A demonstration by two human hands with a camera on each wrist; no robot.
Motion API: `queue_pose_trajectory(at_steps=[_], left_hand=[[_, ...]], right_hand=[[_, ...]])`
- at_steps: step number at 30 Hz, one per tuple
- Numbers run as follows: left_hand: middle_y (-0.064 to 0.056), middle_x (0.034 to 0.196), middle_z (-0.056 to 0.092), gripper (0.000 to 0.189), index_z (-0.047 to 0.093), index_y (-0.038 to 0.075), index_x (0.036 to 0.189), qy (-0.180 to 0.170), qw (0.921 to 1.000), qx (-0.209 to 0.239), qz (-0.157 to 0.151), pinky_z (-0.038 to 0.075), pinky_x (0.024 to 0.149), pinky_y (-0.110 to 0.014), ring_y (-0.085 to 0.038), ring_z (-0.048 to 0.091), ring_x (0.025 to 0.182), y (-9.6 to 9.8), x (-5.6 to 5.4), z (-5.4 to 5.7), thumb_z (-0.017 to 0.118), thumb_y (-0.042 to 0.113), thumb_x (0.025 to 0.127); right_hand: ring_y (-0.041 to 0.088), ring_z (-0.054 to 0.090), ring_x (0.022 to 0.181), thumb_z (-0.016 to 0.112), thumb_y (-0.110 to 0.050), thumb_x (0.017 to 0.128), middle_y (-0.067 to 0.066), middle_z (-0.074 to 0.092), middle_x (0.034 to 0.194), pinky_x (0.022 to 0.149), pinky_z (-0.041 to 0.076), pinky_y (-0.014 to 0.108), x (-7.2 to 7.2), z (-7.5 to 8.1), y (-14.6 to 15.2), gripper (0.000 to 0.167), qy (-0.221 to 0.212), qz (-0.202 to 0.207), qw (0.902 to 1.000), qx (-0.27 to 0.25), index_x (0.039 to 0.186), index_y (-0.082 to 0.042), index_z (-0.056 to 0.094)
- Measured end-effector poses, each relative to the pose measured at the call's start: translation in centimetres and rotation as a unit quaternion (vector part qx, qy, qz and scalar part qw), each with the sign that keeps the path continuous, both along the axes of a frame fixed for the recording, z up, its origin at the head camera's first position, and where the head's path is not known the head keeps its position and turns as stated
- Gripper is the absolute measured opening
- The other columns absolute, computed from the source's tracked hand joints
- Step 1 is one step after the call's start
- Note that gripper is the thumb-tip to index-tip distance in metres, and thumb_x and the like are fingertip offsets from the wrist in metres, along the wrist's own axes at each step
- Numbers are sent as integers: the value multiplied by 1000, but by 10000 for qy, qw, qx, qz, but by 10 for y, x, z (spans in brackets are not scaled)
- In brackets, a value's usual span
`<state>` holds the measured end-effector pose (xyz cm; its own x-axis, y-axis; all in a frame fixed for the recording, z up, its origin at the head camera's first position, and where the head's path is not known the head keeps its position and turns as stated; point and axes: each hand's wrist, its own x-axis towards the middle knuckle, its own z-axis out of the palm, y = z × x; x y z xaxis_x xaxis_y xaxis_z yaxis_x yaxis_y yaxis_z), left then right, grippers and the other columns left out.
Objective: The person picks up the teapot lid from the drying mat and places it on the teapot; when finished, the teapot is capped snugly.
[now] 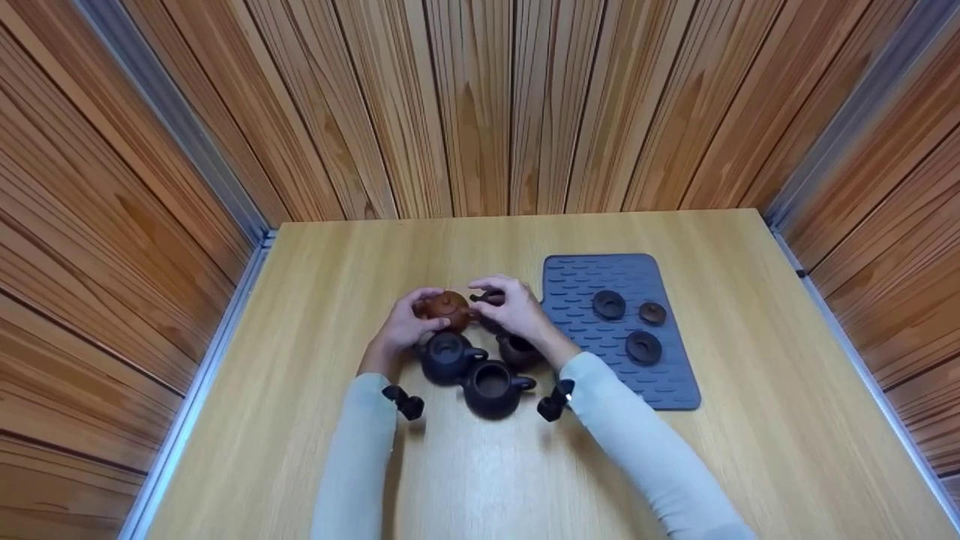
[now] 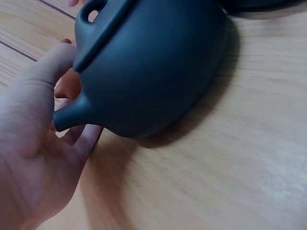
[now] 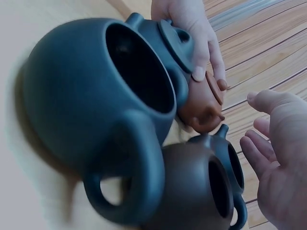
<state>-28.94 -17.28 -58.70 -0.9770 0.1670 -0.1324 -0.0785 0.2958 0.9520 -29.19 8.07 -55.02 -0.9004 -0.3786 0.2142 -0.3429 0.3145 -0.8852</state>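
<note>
Table (image 1: pixel 337 300) is topped at the teapots' 3 o'clock by a grey mat (image 1: pixel 589 322). Orange teapot (image 1: pixel 444 309), at the cluster's 11 o'clock, lid on, is gripped by left hand (image 1: pixel 409 322), thumb and fingers wrapped round; right hand (image 1: pixel 517 307) is held at its 3 o'clock, fingers spread, nothing pinched. Lidded dark teapot (image 1: pixel 446 358) is seen at its 6 o'clock; three lidless teapots (image 3: pixel 184 184) are bunched from 3 to 5. Lid-fitting judged in hand, orange one seemingly seated; next, one of three mat lids (image 1: pixel 609 315) would need to be fetched.
</note>
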Motion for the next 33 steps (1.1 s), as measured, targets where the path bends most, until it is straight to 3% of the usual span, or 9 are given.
queue_pose_trajectory(at_steps=[8, 12, 17, 18, 23, 28, 33], left_hand=[[-24, 149, 65, 54, 63, 3, 151, 113, 9999, -56, 28, 46, 121, -45, -37, 63, 139, 6, 0, 1, 81, -2, 99], [-23, 151, 64, 55, 62, 4, 151, 114, 9996, -237, -58, 45, 126, -51, -40, 60, 142, 8, -1, 4, 81, 0, 100], [-24, 153, 64, 54, 63, 5, 151, 210, 9963, -747, -372, 42, 131, -58, -44, 58, 146, 4, -3, 16, 82, 5, 100], [-23, 151, 65, 53, 64, 6, 150, 292, 9950, -819, -496, 45, 129, -55, -42, 60, 144, 0, -6, 14, 84, 8, 100], [-23, 159, 62, 61, 60, 6, 156, 262, 9899, -1117, -833, 46, 129, -54, -43, 59, 147, -3, -7, 25, 85, 12, 100], [-23, 173, 49, 72, 53, 6, 164, 269, 9890, -1238, -768, 41, 133, -60, -49, 48, 160, 3, -8, 37, 84, 11, 100], [-20, 177, 46, 73, 56, 12, 164, 622, 9830, -1497, -865, 40, 134, -62, -48, 42, 165, 12, -12, 49, 87, 16, 99]], right_hand=[[47, 69, 137, 78, 5, 99, 30, 73, 141, 118, 58, 56, 2, 0, 26, 35, 28, -126, 9999, -69, 134, 8, 76], [46, 70, 137, 81, 5, 97, 29, 75, 139, 118, 58, 57, 2, -1, 40, 34, 24, -361, 9993, -35, 132, 5, 78], [50, 70, 136, 80, 7, 98, 31, 74, 138, 115, 58, 62, -1, -2, 53, 34, 12, -417, 9989, -214, 131, 8, 78], [50, 70, 136, 79, 7, 98, 31, 74, 138, 115, 58, 62, -3, -2, 56, 34, 23, -434, 9988, -206, 131, 8, 77], [52, 69, 135, 80, 7, 97, 29, 75, 138, 115, 59, 59, -7, -1, 71, 35, 113, -597, 9981, 44, 132, 6, 78], [45, 70, 137, 83, 4, 96, 24, 77, 139, 118, 57, 57, -10, 1, 88, 37, 301, -791, 9958, 352, 133, 3, 79], [42, 69, 140, 82, 3, 98, 24, 75, 143, 117, 58, 57, -10, 2, 103, 36, 261, -890, 9949, 388, 134, 1, 79]])
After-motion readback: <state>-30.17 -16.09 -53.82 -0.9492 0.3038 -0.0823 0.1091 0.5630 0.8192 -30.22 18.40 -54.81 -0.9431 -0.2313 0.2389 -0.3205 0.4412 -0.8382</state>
